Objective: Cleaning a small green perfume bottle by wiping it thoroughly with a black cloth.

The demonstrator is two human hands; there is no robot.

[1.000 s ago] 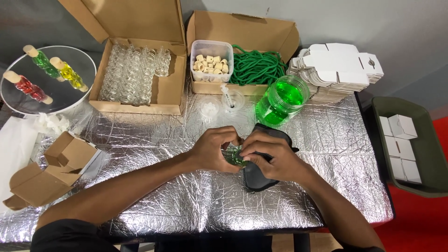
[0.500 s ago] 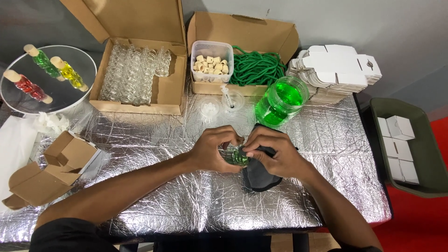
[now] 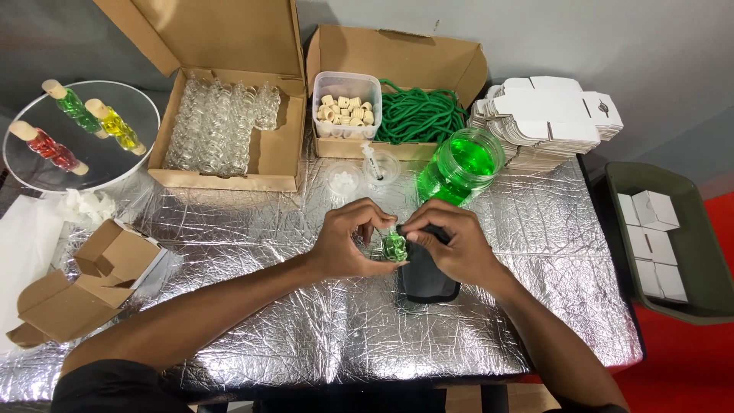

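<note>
Your left hand point(image 3: 348, 245) and your right hand point(image 3: 451, 246) meet over the shiny foil table point(image 3: 290, 336). Your fingers point(image 3: 382, 223) pinch a tiny glass bottle of green liquid point(image 3: 394, 246) between them. A black pad point(image 3: 425, 281) lies just under your right fingers. Beyond your fingertips stand a jar of green liquid point(image 3: 461, 167), a small clear cup with a syringe point(image 3: 378, 167) and a tub of little corks point(image 3: 347, 112). Far off past your left fingers, a round mirror point(image 3: 122, 162) holds three corked bottles in green, yellow and red.
</note>
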